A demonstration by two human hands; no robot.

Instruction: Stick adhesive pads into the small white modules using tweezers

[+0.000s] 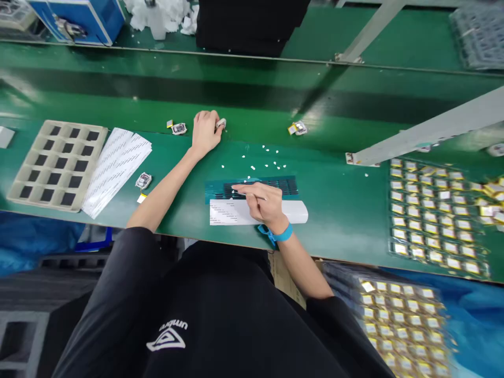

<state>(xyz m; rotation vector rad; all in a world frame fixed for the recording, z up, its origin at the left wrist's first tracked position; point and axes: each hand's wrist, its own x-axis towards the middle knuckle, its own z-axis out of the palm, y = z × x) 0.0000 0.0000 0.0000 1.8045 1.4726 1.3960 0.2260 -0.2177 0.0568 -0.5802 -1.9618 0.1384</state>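
- A small white part (pixel 221 124) is held by the left grip (pixel 212 128), with the fingers closed on its side, at the far part of the green surface (pixel 338 210).
- What looks like a thin stick (pixel 258 197) is pinched by the right grip (pixel 255 197), over the blue sheet (pixel 212 191).
- Black strips (pixel 289 185) are carried by the blue sheet, and its near side is met by a white sheet (pixel 226 214) with a curled right end.
- Small white bits (pixel 253 168) are scattered on the surface just past the blue sheet.
- A small part with a yellow piece (pixel 179 128) is seen left of the left grip, another (pixel 300 128) far to the right, and a third (pixel 144 181) near the left arm.
- At the left, a tray (pixel 58 163) is filled with dark squares, and printed white sheets (pixel 116 168) are laid beside it.
- At the right, rows of yellow and white pieces (pixel 432 227) are set out.
- A blue band (pixel 284 232) is worn on the right wrist.
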